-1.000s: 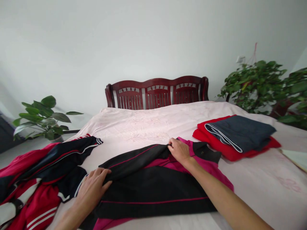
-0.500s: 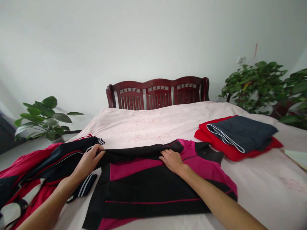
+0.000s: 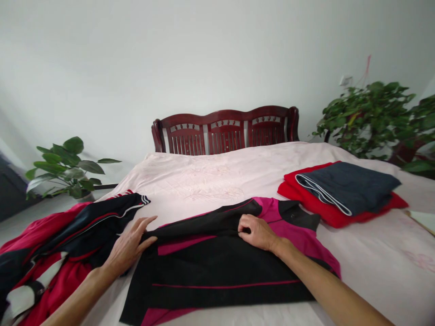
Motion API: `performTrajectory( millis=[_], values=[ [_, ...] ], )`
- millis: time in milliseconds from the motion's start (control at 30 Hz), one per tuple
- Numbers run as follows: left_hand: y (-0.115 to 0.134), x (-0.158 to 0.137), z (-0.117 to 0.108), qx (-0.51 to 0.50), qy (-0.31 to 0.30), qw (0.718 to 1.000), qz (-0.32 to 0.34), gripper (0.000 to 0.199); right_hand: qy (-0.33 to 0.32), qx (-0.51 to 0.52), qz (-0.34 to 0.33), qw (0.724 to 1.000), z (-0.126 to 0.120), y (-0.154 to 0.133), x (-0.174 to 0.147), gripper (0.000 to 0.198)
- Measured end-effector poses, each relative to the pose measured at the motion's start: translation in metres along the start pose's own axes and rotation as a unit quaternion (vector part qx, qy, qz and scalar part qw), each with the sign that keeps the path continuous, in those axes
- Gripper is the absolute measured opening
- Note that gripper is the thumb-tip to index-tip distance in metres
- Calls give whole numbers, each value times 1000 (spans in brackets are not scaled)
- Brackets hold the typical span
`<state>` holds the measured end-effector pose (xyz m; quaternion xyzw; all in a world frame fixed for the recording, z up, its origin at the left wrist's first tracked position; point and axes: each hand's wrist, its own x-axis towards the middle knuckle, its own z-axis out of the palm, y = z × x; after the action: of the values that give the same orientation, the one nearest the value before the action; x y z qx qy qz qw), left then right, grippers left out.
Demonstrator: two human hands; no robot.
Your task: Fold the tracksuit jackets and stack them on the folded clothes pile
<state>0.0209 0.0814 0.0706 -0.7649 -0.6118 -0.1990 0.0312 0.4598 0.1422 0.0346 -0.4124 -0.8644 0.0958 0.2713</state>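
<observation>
A black and magenta jacket lies flat on the bed, its collar pointing right and its hem to the left. One black sleeve stretches along its upper side. At the cuff end of that sleeve is my left hand, fingers and thumb spread apart around the fabric edge. My right hand rests on the sleeve near the shoulder, its thumb and fingers curled together in a pinch on the cloth. The pinched fold itself is mostly hidden.
A loose heap of red and navy clothes lies at the left. Folded dark blue clothing sits on folded red clothing at the right. The pink bedsheet reaches a wooden headboard. Potted plants flank the bed.
My left hand has loosened from the cuff and its fingers have spread. My right hand has moved slightly right and toward me, and the sleeve's middle has shifted toward me, baring magenta along the upper edge.
</observation>
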Motion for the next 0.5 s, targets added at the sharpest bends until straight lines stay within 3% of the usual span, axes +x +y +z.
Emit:
performTrajectory(
  millis=[133, 233, 333, 433, 500],
  values=[
    [0, -28, 19, 31, 58, 993, 93, 57, 14, 2, -16, 1000, -3, 1, -9, 17],
    [-5, -34, 22, 20, 78, 994, 79, 40, 14, -11, -36, 999, -3, -3, -8, 19],
    [-9, -25, 16, -76, 5, 997, -12, 36, -31, -46, -56, 997, -5, -5, -6, 19],
    [-10, -8, 9, -199, -81, 972, -97, 51, -74, -89, -23, 993, -7, -8, -2, 17],
    [-9, 2, 7, -243, -136, 953, -119, 58, -84, -115, -7, 990, -7, -13, 0, 15]
  ],
)
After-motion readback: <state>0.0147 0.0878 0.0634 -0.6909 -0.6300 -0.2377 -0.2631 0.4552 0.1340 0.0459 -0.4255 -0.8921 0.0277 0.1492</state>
